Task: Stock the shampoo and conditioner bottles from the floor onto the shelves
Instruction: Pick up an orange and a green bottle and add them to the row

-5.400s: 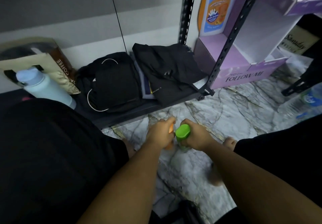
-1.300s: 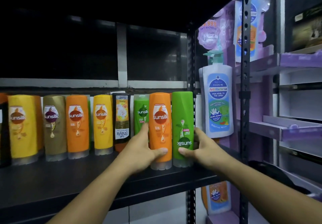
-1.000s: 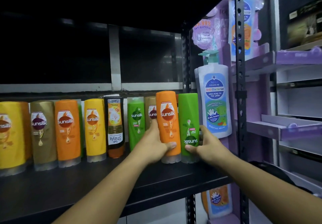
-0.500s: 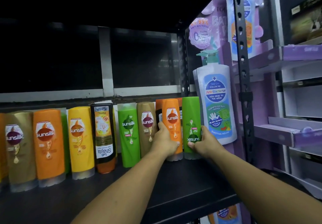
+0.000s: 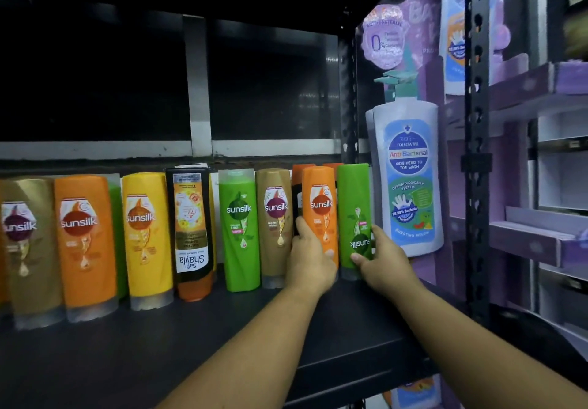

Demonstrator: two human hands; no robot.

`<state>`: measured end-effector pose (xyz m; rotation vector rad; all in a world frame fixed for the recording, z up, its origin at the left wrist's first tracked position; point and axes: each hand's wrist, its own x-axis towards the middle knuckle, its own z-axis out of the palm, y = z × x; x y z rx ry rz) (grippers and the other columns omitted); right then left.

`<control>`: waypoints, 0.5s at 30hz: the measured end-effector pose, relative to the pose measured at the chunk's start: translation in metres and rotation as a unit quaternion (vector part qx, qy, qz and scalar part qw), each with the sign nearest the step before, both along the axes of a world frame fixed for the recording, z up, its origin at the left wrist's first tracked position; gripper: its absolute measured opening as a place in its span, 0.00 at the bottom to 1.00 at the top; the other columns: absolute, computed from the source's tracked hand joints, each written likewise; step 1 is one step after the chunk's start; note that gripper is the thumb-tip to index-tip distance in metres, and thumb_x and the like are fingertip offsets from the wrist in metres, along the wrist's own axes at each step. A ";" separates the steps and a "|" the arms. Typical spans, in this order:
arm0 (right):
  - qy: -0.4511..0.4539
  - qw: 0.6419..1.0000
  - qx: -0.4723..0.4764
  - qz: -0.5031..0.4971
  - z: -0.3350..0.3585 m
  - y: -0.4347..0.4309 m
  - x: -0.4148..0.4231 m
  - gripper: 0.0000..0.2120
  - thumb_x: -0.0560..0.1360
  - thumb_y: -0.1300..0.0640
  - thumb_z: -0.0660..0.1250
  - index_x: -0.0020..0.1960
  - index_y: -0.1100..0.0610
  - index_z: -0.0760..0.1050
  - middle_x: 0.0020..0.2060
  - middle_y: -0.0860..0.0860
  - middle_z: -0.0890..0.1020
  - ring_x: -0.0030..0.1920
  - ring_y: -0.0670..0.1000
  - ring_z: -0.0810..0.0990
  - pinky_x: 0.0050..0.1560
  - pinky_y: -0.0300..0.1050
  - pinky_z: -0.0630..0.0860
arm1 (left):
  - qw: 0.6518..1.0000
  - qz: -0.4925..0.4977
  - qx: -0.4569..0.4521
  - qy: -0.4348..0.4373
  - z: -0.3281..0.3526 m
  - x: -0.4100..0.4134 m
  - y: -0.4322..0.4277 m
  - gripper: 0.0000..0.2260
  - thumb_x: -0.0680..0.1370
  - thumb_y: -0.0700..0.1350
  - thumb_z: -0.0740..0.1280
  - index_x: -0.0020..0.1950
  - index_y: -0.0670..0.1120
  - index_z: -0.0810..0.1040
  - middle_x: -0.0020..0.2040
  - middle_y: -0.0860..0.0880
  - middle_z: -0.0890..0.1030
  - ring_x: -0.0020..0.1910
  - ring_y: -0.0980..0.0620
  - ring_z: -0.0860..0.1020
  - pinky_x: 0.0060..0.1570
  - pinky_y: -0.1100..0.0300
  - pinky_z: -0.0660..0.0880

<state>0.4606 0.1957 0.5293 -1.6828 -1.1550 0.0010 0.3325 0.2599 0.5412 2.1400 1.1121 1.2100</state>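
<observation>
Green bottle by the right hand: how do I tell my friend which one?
Follow the black metal shelf to its right end, where a tall white pump bottle stands. The glossy green plastic bottle just left of it, in the right hand, is yours. Its Sunsilk logo reads upside down, unlike its neighbours'.

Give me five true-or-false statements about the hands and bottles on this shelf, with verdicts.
1. The left hand grips the orange Sunsilk bottle on the black metal shelf. True.
2. The right hand holds a yellow bottle. False: it holds the green Sunsilk bottle.
3. The green Sunsilk bottle's logo reads upside down. True.
4. The tall white pump bottle with a blue label lies flat. False: it stands upright.
5. The black Safi Shayla bottle stands between the two hands. False: it stands left of both.
</observation>
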 end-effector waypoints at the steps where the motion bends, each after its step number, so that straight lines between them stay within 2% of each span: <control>1: -0.005 1.000 -0.009 -0.004 0.000 0.001 0.000 0.25 0.78 0.61 0.71 0.71 0.53 0.67 0.57 0.50 0.79 0.52 0.48 0.73 0.54 0.40 0.69 | 1.000 0.000 -0.008 0.012 -0.001 0.000 0.000 0.35 0.78 0.41 0.72 0.77 0.46 0.54 0.69 0.43 0.74 0.65 0.41 0.76 0.65 0.46 0.75; 4: -0.017 0.999 -0.028 -0.012 -0.001 0.004 0.002 0.26 0.77 0.61 0.72 0.71 0.52 0.66 0.60 0.52 0.81 0.53 0.51 0.77 0.56 0.44 0.73 | 0.999 0.009 -0.021 0.044 -0.003 -0.002 0.000 0.34 0.78 0.40 0.72 0.77 0.45 0.55 0.69 0.42 0.74 0.66 0.40 0.76 0.66 0.47 0.74; 8: -0.051 0.997 -0.058 -0.030 -0.003 0.008 0.002 0.30 0.74 0.60 0.74 0.71 0.50 0.64 0.57 0.54 0.82 0.56 0.57 0.81 0.60 0.52 0.78 | 0.996 0.038 -0.035 0.066 -0.003 -0.003 -0.001 0.26 0.80 0.42 0.71 0.72 0.44 0.61 0.68 0.41 0.76 0.65 0.40 0.77 0.63 0.48 0.76; 12: -0.079 0.994 -0.073 -0.034 -0.004 0.010 0.001 0.26 0.75 0.59 0.73 0.66 0.51 0.63 0.53 0.55 0.82 0.53 0.59 0.81 0.57 0.55 0.79 | 0.995 0.052 -0.040 0.071 -0.003 -0.003 0.000 0.24 0.80 0.43 0.71 0.71 0.43 0.64 0.68 0.42 0.76 0.64 0.40 0.77 0.60 0.49 0.76; 15: -0.089 0.992 -0.076 -0.037 -0.005 0.011 0.002 0.25 0.75 0.56 0.73 0.65 0.51 0.63 0.54 0.55 0.82 0.54 0.59 0.81 0.58 0.56 0.79 | 0.995 0.065 -0.039 0.072 -0.002 -0.003 0.001 0.22 0.80 0.44 0.71 0.70 0.42 0.67 0.67 0.42 0.77 0.64 0.40 0.77 0.62 0.47 0.76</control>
